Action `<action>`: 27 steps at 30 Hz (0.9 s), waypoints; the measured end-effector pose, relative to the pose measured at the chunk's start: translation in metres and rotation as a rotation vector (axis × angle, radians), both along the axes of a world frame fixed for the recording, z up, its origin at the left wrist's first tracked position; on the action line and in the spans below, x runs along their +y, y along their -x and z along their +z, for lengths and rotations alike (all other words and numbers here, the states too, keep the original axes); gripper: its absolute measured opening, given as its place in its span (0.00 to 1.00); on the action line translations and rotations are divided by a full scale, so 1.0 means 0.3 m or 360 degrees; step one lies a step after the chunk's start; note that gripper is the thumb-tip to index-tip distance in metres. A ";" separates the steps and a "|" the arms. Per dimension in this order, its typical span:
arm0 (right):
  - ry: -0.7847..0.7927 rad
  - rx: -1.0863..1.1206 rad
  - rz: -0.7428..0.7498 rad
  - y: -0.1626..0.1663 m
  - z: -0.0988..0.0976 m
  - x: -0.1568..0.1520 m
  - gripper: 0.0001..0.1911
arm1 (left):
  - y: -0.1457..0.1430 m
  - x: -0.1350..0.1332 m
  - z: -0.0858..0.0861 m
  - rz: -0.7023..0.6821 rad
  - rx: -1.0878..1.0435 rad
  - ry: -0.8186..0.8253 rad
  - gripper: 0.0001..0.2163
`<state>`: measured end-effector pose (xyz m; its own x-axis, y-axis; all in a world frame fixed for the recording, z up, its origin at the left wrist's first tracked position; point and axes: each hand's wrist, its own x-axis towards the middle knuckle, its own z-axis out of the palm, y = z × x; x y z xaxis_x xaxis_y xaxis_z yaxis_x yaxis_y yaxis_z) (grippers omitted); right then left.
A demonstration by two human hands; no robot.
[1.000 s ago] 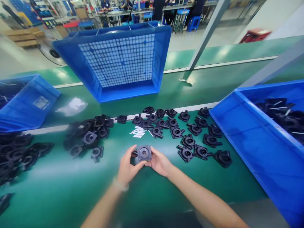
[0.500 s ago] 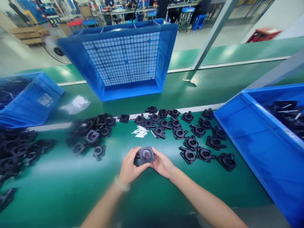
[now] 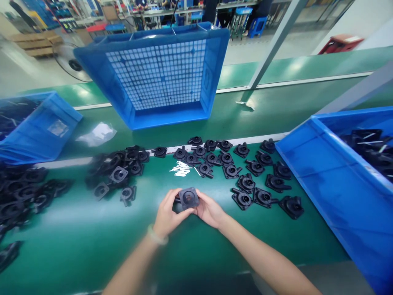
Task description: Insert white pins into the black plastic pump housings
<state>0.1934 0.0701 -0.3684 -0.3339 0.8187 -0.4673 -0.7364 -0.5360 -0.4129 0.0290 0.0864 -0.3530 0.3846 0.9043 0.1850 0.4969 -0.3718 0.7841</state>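
Observation:
Both hands hold one black plastic pump housing (image 3: 188,198) above the green table, its round opening facing up toward me. My left hand (image 3: 168,215) grips its left side near the spout, thumb along the lower edge. My right hand (image 3: 209,209) is closed on its right side, with some fingers hidden beneath it. A pale bangle (image 3: 157,237) sits on the left wrist. Just beyond the hands lies a small pile of white pins (image 3: 181,169). More black housings (image 3: 211,159) are spread behind and to the right of the pins.
A blue crate (image 3: 172,119) stands tipped on its side at the back. Another blue crate (image 3: 334,164) with black parts stands at the right, and a third (image 3: 46,131) at the left. Heaps of black housings (image 3: 118,174) lie on the left, near a clear plastic bag (image 3: 100,133).
The housing stays in both hands at nearly the same spot, its face tilted very slightly differently. The rest of the scene looks the same apart from a slight camera shift.

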 end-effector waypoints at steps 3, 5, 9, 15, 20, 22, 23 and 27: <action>0.0005 0.0000 -0.0012 -0.002 0.000 -0.001 0.11 | 0.000 -0.001 0.000 -0.0002 -0.0005 0.0000 0.27; -0.0010 -0.0002 0.0000 -0.004 0.001 -0.001 0.12 | -0.001 0.000 0.001 -0.0010 -0.0008 -0.0001 0.27; -0.0019 -0.0009 -0.0013 -0.001 0.001 -0.003 0.11 | -0.002 0.002 0.001 -0.0033 -0.0007 0.0038 0.27; -0.0310 -0.0490 -0.0001 -0.006 -0.006 0.002 0.15 | -0.002 0.007 0.005 0.0000 -0.0062 0.0007 0.25; -0.1053 -0.2040 -0.0228 -0.063 -0.032 0.035 0.15 | -0.008 0.007 0.025 0.0111 -0.0108 0.0066 0.23; -0.1243 -0.2430 -0.0291 -0.081 -0.056 0.049 0.16 | -0.011 0.003 0.019 0.0168 -0.0136 0.0075 0.24; -0.1310 -0.2559 -0.0305 -0.086 -0.071 0.057 0.17 | -0.011 0.001 0.009 0.0197 -0.0152 0.0075 0.24; -0.1442 -0.2969 -0.0351 -0.092 -0.128 0.109 0.17 | -0.016 0.003 -0.064 0.0195 -0.0202 0.0027 0.24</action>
